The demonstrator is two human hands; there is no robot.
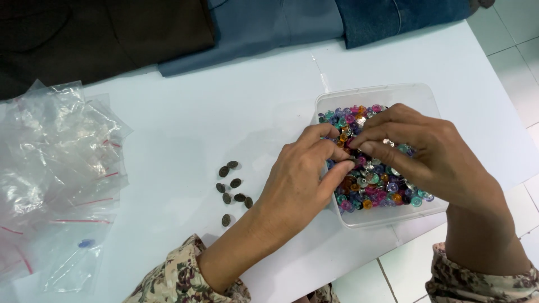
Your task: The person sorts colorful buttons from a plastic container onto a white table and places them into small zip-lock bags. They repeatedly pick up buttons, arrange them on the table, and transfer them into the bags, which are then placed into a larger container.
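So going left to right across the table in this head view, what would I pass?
Clear plastic bags → small dark oval pieces → left hand → right hand, both hands over the clear box of coloured beads.

A pale blue table (224,118) fills the view, with folded dark and blue fabric (252,28) along its far edge and white tiled floor (516,39) beyond its right edge.
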